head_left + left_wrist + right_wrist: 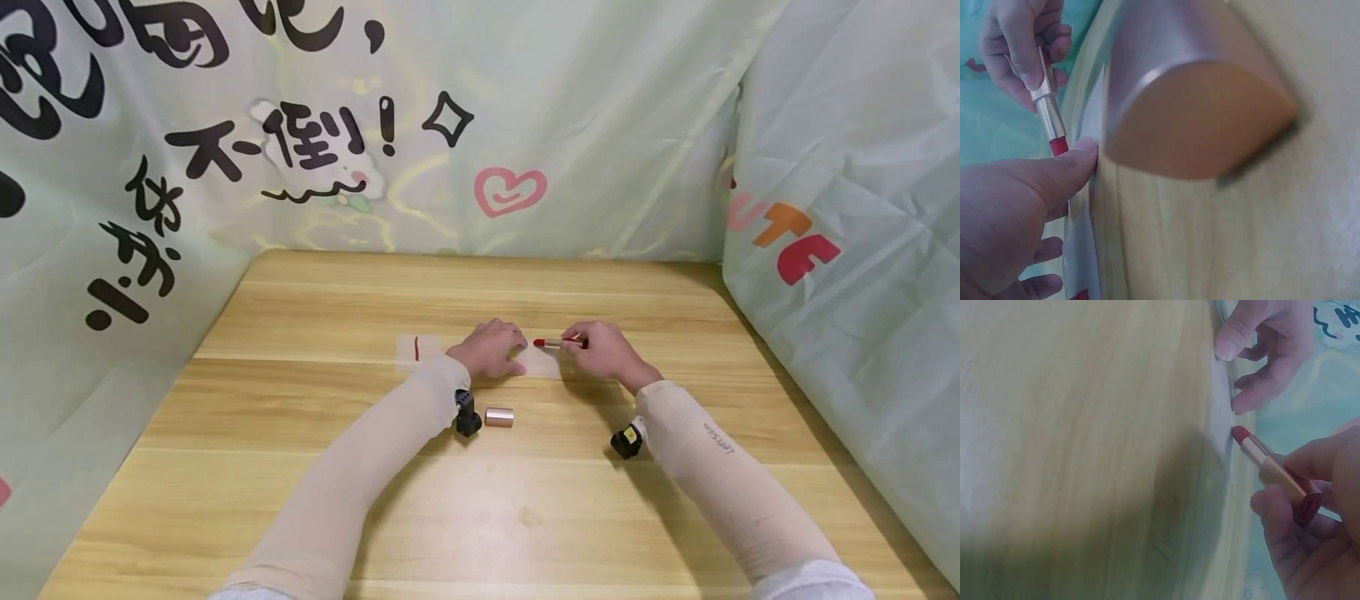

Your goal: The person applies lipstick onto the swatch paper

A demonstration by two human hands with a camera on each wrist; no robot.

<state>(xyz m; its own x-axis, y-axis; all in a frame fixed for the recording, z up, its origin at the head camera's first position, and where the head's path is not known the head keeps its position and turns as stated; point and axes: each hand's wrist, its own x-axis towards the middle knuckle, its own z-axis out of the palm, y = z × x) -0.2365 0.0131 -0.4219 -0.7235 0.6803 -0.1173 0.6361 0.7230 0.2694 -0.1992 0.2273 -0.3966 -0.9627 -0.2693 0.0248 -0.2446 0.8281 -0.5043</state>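
Printed cloth (615, 108) backs the table (487, 525). The right hand (606, 352) has its grip pinched low on the lipstick (1272, 468), freeing its tip (1240, 433) by the pale strip (542, 365) (touching? I can't tell); the left hand (489, 348), loosely spread, likely steadies that strip.

Lipstick (553, 342) in my right hand (606, 352), to the right of my left hand (489, 348), which rests on the paper strip (542, 363).
On the table (480, 517), the lipstick cap (498, 417) lies nearer me than the strip; the fabric backdrop (622, 150) hangs behind the far edge.
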